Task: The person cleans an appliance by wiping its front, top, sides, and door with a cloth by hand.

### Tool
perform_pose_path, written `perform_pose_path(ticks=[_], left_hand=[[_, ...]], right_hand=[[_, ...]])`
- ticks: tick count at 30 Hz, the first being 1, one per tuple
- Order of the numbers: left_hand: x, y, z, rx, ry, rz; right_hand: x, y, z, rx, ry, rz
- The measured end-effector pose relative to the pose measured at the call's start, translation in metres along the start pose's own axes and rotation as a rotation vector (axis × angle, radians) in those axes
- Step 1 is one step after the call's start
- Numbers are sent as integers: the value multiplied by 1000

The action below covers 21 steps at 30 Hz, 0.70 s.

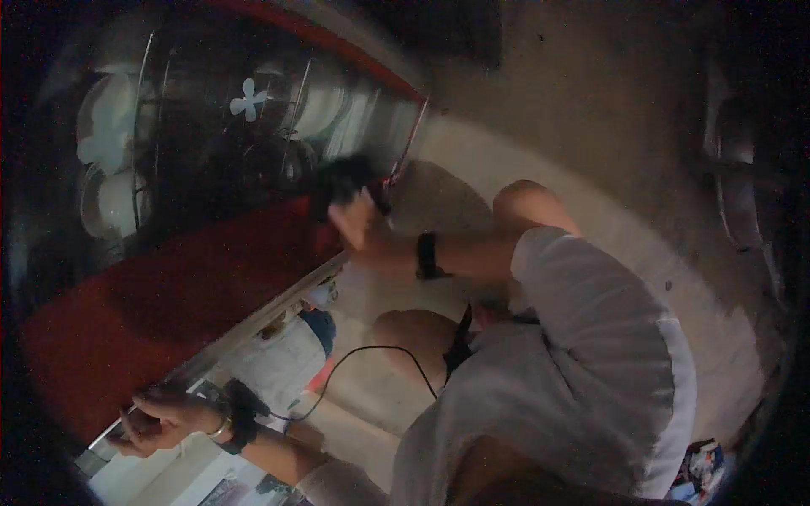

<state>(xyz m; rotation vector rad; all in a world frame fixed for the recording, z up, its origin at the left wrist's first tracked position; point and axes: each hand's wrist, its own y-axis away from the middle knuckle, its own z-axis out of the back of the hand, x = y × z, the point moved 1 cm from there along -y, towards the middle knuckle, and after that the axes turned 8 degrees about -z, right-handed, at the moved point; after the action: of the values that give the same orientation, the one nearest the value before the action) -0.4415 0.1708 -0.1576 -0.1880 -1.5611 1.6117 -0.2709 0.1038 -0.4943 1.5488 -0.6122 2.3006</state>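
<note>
My left hand (164, 423) is at the lower left, beside the near edge of a dark red surface (169, 295). Its fingers are slightly bent and apart, with nothing seen in them. A bracelet and a black band are on that wrist. Farther up, my right hand (359, 218) is blurred by motion over the right end of the red surface. Its fingers are closed on a dark, blurred thing (350, 175) whose kind I cannot make out. A black band (428, 255) circles the right forearm.
A dark glossy panel (202, 126) with reflections and a white four-petal shape (249, 100) stands behind the red surface. A black cable (371, 347) hangs between my left wrist and body. Under the red surface's edge are whitish items (274, 363). Colourful items (702, 472) lie at the lower right.
</note>
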Motion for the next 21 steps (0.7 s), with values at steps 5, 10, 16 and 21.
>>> perform_pose_path(ticks=[5,10,16,21], left_hand=[[12,-1,0,8,-46,-75],[13,1,0,-45,37,-67],[13,-2,2,2,-85,-78],[9,-5,2,6,-74,-180]], right_hand=[[-61,-81,55,-309,-203,-202],[-33,-39,17,-163,-179,-331],[-20,-9,7,71,-104,-385],[-102,-83,56,-123,-364,-563]])
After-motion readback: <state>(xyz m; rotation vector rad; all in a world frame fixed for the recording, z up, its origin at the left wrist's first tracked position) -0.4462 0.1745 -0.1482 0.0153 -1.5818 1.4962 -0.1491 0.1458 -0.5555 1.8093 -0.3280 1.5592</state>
